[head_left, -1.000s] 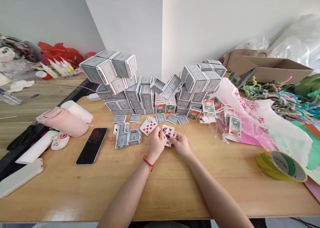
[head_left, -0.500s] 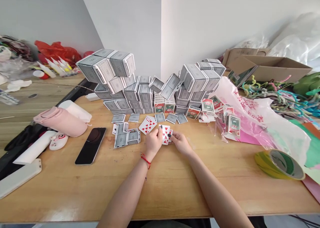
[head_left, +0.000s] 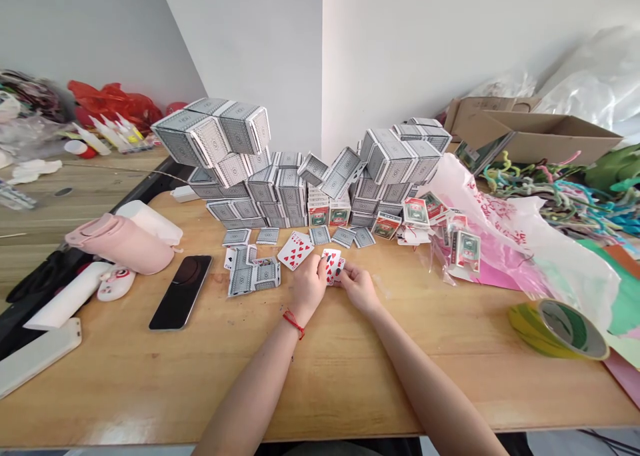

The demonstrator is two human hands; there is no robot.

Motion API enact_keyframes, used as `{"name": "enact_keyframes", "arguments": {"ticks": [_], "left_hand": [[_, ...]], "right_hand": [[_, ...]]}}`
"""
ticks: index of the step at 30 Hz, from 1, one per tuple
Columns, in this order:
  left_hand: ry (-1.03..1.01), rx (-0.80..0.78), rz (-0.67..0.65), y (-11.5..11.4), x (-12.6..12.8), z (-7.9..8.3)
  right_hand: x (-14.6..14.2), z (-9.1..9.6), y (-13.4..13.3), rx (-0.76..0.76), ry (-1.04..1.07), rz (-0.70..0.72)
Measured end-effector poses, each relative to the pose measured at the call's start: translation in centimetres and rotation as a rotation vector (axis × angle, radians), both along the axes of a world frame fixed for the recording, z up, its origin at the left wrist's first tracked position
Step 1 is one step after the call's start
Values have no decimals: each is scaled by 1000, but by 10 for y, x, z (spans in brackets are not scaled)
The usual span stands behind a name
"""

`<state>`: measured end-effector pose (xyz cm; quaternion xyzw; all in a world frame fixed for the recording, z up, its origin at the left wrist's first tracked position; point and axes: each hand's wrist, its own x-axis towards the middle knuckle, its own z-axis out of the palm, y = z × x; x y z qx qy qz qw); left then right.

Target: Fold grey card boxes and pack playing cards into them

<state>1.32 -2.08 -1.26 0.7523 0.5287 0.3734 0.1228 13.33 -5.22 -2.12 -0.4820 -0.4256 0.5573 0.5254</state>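
Between my hands are playing cards (head_left: 332, 268) with red hearts, face up just above the table. My left hand (head_left: 309, 283) grips them at the left edge, its thumb on the face. My right hand (head_left: 359, 288) pinches their right side between thumb and fingers. How many cards are held I cannot tell. Left of them lies a loose heart card (head_left: 296, 250), face up. Beyond it sits a folded, interlocked card piece (head_left: 243, 276) with grey-patterned backs. Several folded grey card pieces (head_left: 320, 235) lie in a row in front of the stacked card blocks (head_left: 291, 188).
A phone (head_left: 181, 292), a pink bottle (head_left: 120, 243) and white objects lie to the left. Red-and-green card boxes (head_left: 467, 251) rest on plastic wrapping (head_left: 520, 229) at the right, with a tape roll (head_left: 560, 328) nearer. Card blocks rise tall on both sides at the back.
My left hand has shifted slightly right, and the held cards have moved a little right and turned. The right fingers now lie further over the cards. The rest of the table is unchanged.
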Motion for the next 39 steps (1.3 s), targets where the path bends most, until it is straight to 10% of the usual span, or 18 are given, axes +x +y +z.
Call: {"name": "enact_keyframes", "arguments": {"ticks": [11, 27, 34, 39], "left_hand": [[35, 17, -210, -17, 9, 2], [92, 49, -238, -15, 6, -2], [66, 119, -209, -11, 1, -1], [-35, 156, -4, -4, -5, -5]], "right_hand": [[-18, -3, -8, 60, -463, -352], [-13, 1, -9, 41, -570, -440], [-8, 0, -5, 29, -474, -442], [-3, 4, -2, -2, -8, -125]]}}
